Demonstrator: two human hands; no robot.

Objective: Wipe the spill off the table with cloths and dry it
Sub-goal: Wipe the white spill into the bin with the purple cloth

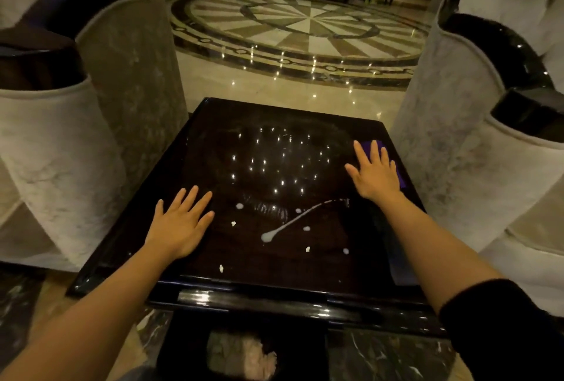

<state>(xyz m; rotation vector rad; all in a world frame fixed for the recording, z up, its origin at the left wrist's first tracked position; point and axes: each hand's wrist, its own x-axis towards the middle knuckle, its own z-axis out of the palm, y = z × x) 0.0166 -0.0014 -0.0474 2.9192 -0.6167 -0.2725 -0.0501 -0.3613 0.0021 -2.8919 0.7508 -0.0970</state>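
A dark glossy square table (pixel 213 124) stands before me. A white spill (pixel 293 222) streaks across its near half, with small white drops and crumbs around it. My left hand (pixel 180 222) lies flat and open on the table's left side, left of the spill. My right hand (pixel 377 174) rests flat with fingers spread on a purple cloth (pixel 369 146) at the table's right edge. Most of that cloth is hidden under the hand. A pale crumpled cloth (pixel 244 356) lies low below the table's near edge.
Two tall pale upholstered armchairs with dark trim flank the table, one on the left (pixel 91 106) and one on the right (pixel 476 124). Beyond the table's far edge spreads a polished marble floor with a round inlaid pattern (pixel 299 23).
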